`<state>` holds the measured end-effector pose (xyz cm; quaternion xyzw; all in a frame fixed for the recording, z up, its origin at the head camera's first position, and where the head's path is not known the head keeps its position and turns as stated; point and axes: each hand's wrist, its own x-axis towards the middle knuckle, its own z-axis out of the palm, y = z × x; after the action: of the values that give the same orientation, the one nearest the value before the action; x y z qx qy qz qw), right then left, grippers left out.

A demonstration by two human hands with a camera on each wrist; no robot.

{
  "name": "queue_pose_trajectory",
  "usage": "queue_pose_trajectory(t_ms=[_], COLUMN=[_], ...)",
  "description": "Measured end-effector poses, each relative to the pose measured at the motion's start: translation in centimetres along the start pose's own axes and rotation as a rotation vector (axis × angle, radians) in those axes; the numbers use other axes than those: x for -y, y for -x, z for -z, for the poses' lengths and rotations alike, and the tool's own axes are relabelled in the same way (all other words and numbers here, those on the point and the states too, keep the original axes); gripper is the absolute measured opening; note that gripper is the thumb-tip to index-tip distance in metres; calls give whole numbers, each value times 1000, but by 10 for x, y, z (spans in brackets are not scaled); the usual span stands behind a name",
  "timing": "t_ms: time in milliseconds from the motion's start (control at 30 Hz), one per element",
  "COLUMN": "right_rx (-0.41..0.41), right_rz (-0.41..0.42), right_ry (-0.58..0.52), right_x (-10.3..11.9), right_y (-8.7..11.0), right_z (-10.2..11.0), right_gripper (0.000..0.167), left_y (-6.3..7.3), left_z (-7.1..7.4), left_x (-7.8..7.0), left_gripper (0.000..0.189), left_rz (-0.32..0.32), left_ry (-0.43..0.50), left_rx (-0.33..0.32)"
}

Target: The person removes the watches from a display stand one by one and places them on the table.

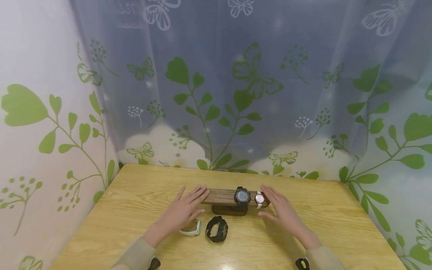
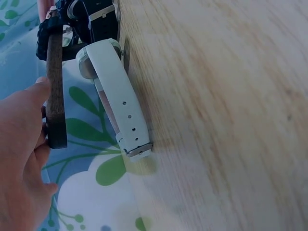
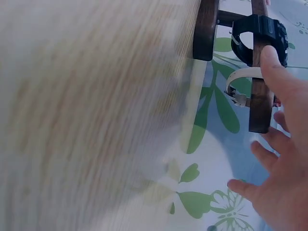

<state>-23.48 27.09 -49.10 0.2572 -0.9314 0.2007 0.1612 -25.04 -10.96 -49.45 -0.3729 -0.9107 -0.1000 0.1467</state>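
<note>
"Starting left, what have you got?"

"Your left hand (image 1: 179,213), palm down, fingers straight, thumb spread, touching the stand (image 1: 221,197) at its left end; bare table (image 1: 118,210) runs to its left edge (image 1: 95,210)."

"Next?"

"A pale, buckled watch (image 1: 198,227) just beside that hand; a chunky black watch (image 1: 221,230), looped, sits before the stand, which is dark grained wood. It bears a second black watch (image 1: 242,195), then a small watch (image 1: 259,198), white-strapped."

"Right end?"

"Your right hand (image 1: 284,213), fingers straight, thumb apart, table open outside it."
</note>
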Motion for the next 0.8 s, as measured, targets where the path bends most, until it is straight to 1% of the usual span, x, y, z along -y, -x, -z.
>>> queue_pose_trajectory(t_ms=[100,200,300,433,633,800], right_rx=[-29,-39,-47,-40,-41,-44], right_rz=[49,64,50,5,15,23], right_ry=[-22,-49,-61,-54,-17,24], right_x=[-4,-6,-8,-8,-9,-15], right_y=[-6,-11,-14,-17,-18,-16], right_z=[-3,-8,-11,-11,-9,-6], right_gripper=[90,88,81,73,72,73], left_y=[0,0,-1,-1,-1,0], left_z=[1,1,1,-1,-1,-2], left_x=[0,0,0,1,1,1], left_gripper=[64,64,64,64,66,67], left_rz=[2,9,16,17,7,8], left_ry=[8,15,10,1,5,-1], left_rx=[6,18,31,27,7,7])
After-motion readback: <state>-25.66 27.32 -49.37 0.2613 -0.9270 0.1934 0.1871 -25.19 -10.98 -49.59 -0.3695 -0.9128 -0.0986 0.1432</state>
